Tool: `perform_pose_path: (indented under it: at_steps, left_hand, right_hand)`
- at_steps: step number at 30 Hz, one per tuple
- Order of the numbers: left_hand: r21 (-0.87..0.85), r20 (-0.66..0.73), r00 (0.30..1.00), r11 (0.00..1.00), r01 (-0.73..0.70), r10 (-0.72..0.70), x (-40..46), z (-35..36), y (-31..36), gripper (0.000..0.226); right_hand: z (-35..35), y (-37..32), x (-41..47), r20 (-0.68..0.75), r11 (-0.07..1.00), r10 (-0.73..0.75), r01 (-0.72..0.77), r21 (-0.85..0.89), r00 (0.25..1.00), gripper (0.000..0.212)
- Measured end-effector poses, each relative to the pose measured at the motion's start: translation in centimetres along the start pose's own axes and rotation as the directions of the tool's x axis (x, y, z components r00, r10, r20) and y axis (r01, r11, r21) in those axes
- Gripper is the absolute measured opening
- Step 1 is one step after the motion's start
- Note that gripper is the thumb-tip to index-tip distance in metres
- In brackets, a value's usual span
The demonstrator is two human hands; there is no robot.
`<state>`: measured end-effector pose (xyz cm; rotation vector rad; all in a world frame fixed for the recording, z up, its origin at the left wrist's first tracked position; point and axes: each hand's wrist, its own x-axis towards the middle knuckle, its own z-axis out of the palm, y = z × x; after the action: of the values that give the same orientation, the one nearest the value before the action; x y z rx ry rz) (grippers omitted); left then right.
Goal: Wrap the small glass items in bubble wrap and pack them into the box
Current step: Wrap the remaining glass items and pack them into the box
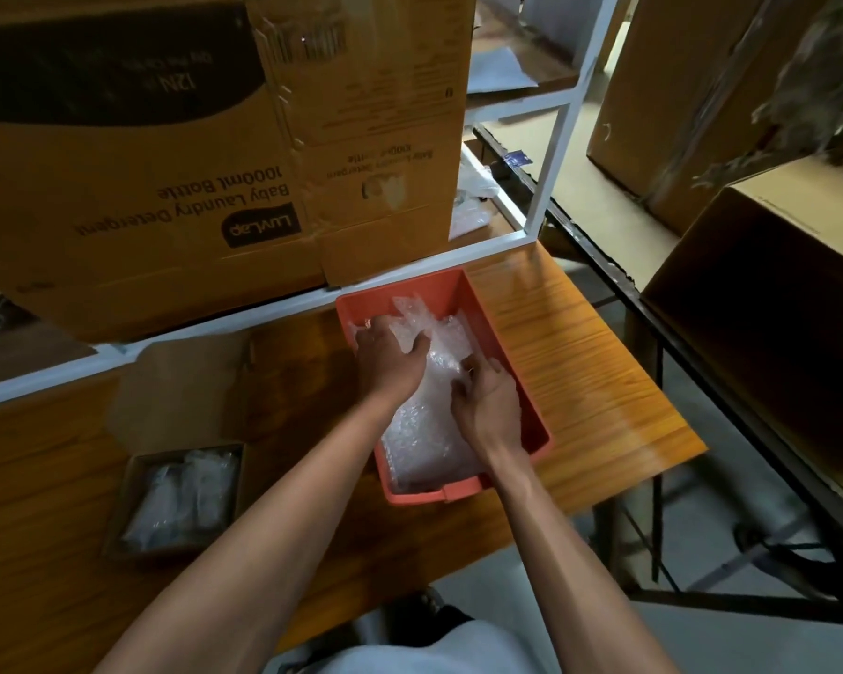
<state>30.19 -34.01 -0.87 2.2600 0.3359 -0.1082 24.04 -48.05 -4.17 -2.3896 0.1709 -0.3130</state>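
1. Storeroom with stacked cartons; a wooden tabletop [580, 342] sits under a white shelf frame [551, 153], with a big detergent carton [166, 187] on the shelf.
2. Bubble wrap [427, 430] lies piled in an orange bin [451, 491] at the middle of the tabletop. No glass item shows; it may be hidden under the wrap, cannot tell.
3. The left hand [390, 355] is at the far end of the bin, fingers curled down into the wrap. It looks like it grips a fold or a bundle, probably to pull a sheet free or gather it.
4. The right hand [487, 406] is nearer, its fingers [463, 381] bent and pinching the wrap edge, thumb side up. This likely steadies the sheet against the other hand's pull.
5. A small cardboard box [176, 498] stands open, well to the left on the tabletop. It already holds clear wrapped bundles [186, 493], so packing seems partly done.
6. An open brown carton [770, 304] is on the right.
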Motion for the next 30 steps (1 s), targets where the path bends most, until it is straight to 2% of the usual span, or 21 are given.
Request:
perform_pose_path:
  at_steps: [1, 3, 4, 6, 8, 10, 12, 15, 16, 18, 21, 24, 27, 30]
  left_hand:
    - [-0.053, 0.051, 0.994, 0.994, 0.095, -0.092, 0.1, 0.0, 0.1, 0.084]
    - [-0.154, 0.140, 0.972, 0.966, 0.210, -0.189, 0.2, 0.0, -0.1, 0.108]
    - [-0.210, 0.167, 0.966, 0.950, 0.229, -0.196, 0.3, 0.1, -0.5, 0.107]
    - [-0.323, 0.197, 0.969, 0.923, 0.207, -0.149, 0.2, 0.0, -0.7, 0.082]
    - [-0.381, 0.177, 0.979, 0.910, 0.161, -0.099, 0.1, -0.4, -0.8, 0.063]
    - [-0.419, 0.156, 0.986, 0.899, 0.125, -0.064, 0.1, -1.1, -1.0, 0.060]
    - [-0.463, 0.168, 0.985, 0.880, 0.103, -0.026, -0.2, -1.8, -1.0, 0.061]
    - [-0.487, 0.201, 0.980, 0.868, 0.098, 0.002, -0.8, -2.9, -1.1, 0.061]
    - [-0.490, 0.197, 0.980, 0.867, 0.087, 0.013, -0.9, -3.1, -1.2, 0.060]
    - [-0.470, 0.193, 0.981, 0.878, 0.088, 0.005, -1.1, -3.5, -1.6, 0.059]
    - [-0.456, 0.178, 0.984, 0.884, 0.107, -0.027, -1.6, -4.1, -1.7, 0.064]
    - [-0.392, 0.157, 0.987, 0.915, 0.091, -0.031, -1.7, -4.6, -1.6, 0.075]
    - [-0.331, 0.135, 0.991, 0.942, 0.056, -0.011, -2.2, -5.4, -1.4, 0.082]
    - [-0.273, 0.087, 0.995, 0.962, -0.033, 0.059, -3.1, -6.4, -0.8, 0.081]
  right_hand:
    - [0.0, -0.2, -0.1, -0.006, 1.000, -0.004, 0.004, 0.004, 1.000, 0.025]
    - [0.2, -0.3, -0.3, 0.006, 0.999, -0.036, 0.036, -0.003, 0.999, 0.025]
    - [0.2, -0.3, -0.3, 0.037, 0.998, -0.066, 0.066, -0.011, 0.997, 0.025]
    - [0.3, 0.1, 0.0, 0.107, 0.995, -0.095, 0.095, 0.003, 0.990, 0.031]
    - [-0.2, 0.0, 0.1, 0.183, 0.992, -0.020, -0.003, 0.124, 0.983, 0.045]
    - [-0.8, -0.5, 0.2, 0.211, 0.953, 0.097, -0.152, 0.263, 0.973, 0.057]
    - [-1.0, -0.6, 0.6, 0.261, 0.911, 0.188, -0.267, 0.315, 0.947, 0.067]
    - [-1.1, -0.9, 1.4, 0.350, 0.834, 0.305, -0.426, 0.350, 0.885, 0.075]
    - [-1.1, -1.0, 1.7, 0.345, 0.805, 0.336, -0.458, 0.378, 0.876, 0.068]
    - [-1.6, -1.1, 2.1, 0.280, 0.818, 0.343, -0.431, 0.380, 0.897, 0.030]
    - [-2.2, -1.5, 2.7, 0.153, 0.914, 0.268, -0.302, 0.272, 0.951, 0.043]
    - [-2.9, -2.3, 3.0, 0.068, 0.984, 0.112, -0.120, 0.132, 0.991, 0.037]
    - [-3.4, -2.9, 2.8, 0.076, 0.995, 0.052, -0.058, 0.079, 0.996, 0.033]
    - [-3.8, -3.9, 2.2, 0.120, 0.992, 0.070, -0.081, 0.093, 0.990, 0.031]
